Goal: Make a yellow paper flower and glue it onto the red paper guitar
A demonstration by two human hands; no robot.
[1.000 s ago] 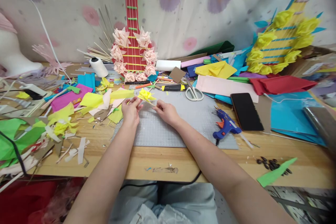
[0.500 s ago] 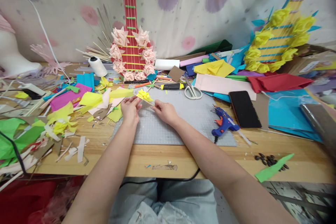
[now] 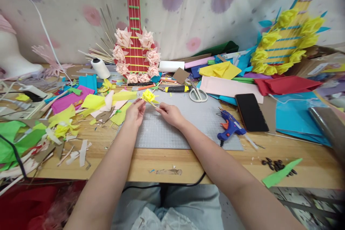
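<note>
A small yellow paper flower (image 3: 149, 96) is held just above the far left part of the grey cutting mat (image 3: 172, 131). My left hand (image 3: 135, 112) pinches the flower from below with its fingertips. My right hand (image 3: 170, 113) pinches a thin stick that runs from the flower toward it. Both forearms reach in from the near edge of the wooden table (image 3: 188, 161).
Scissors (image 3: 198, 94), a yellow-black utility knife (image 3: 176, 88), a blue glue gun (image 3: 229, 127) and a black phone (image 3: 250, 112) lie right of my hands. Paper scraps (image 3: 64, 118) cover the left. A red paper guitar (image 3: 136, 48) and a yellow one (image 3: 291, 39) lean at the back.
Both hands stay on the flower. The left fingers have shifted a little under it and the flower has turned slightly. The view has dropped a touch.
</note>
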